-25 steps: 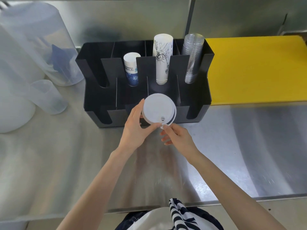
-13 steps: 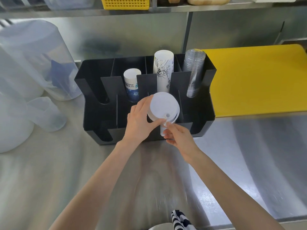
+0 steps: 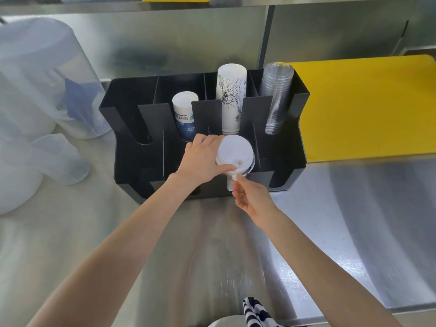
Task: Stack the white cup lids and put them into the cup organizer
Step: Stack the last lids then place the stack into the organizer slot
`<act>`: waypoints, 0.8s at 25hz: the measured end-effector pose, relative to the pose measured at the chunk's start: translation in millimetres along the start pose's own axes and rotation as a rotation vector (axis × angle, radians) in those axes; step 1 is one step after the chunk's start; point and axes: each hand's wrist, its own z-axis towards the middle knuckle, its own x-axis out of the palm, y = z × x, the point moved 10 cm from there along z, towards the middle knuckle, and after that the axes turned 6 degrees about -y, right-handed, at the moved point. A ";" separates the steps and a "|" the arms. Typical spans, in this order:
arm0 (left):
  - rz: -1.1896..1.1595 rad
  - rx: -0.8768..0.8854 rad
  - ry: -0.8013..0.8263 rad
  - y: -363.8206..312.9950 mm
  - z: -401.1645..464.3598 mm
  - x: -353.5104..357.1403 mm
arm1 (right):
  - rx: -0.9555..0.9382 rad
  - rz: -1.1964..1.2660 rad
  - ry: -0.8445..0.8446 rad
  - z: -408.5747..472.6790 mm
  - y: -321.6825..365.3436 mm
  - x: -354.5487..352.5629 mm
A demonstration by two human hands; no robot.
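A stack of white cup lids [image 3: 234,154] sits tilted in a front middle slot of the black cup organizer [image 3: 291,147]. My left hand [image 3: 201,159] wraps the stack's left side, thumb across its front face. My right hand [image 3: 251,197] touches the stack's lower edge from below with its fingertips. The lower part of the stack is hidden behind the organizer's front wall and my hands.
The organizer's back slots hold a short blue-printed paper cup stack [image 3: 185,114], a tall white printed cup stack [image 3: 231,97] and clear plastic cups [image 3: 276,95]. A yellow board [image 3: 368,107] lies to the right. Translucent jugs [image 3: 44,90] stand at the left on the steel counter [image 3: 354,220].
Both hands carried the lid stack forward from in front of the organizer into its front middle slot. The camera view has tilted upward.
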 end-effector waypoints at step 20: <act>0.396 0.149 0.164 -12.2 -0.3 30.3 | -0.077 -0.283 0.000 7.8 -8.7 -4.4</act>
